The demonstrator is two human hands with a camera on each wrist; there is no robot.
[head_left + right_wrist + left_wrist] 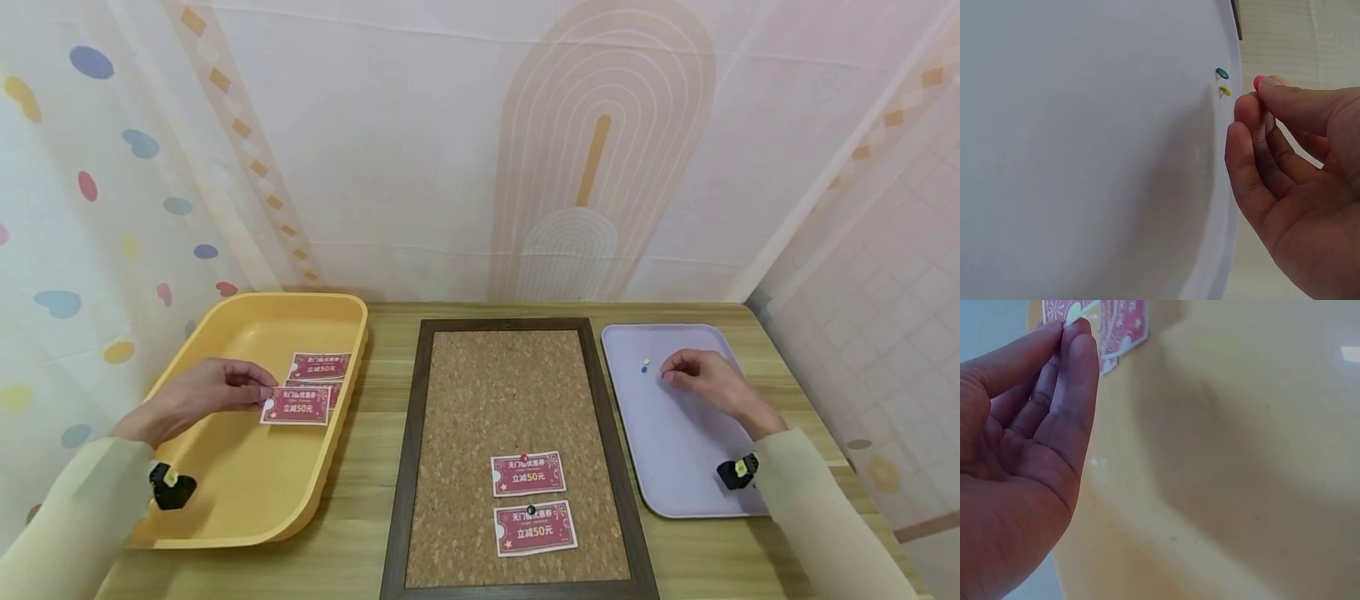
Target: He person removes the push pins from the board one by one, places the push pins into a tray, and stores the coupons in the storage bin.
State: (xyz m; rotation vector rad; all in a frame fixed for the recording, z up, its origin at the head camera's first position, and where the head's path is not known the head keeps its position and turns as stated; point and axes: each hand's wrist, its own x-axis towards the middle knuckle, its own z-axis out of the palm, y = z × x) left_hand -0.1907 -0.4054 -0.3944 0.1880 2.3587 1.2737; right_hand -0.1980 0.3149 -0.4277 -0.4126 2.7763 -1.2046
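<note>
Over the yellow tray (225,492), my left hand (217,392) pinches a red-and-white coupon (296,406) by its left edge. Beneath and behind it lie more coupons (321,365) of the same print, partly overlapped. In the right wrist view, my right hand (1291,150) holds a pink pushpin (1258,82) between thumb and fingertips. That hand is over the lilac tray (675,492), where a blue-green pushpin (1222,73) and a yellow pushpin (1225,91) lie close to its fingers.
A dark-framed cork board (480,400) stands between the trays on the wooden table (375,500). Two coupons are on its lower part, the upper coupon (528,475) with a red pin and the lower coupon (536,531) with a dark pin. A patterned curtain hangs behind.
</note>
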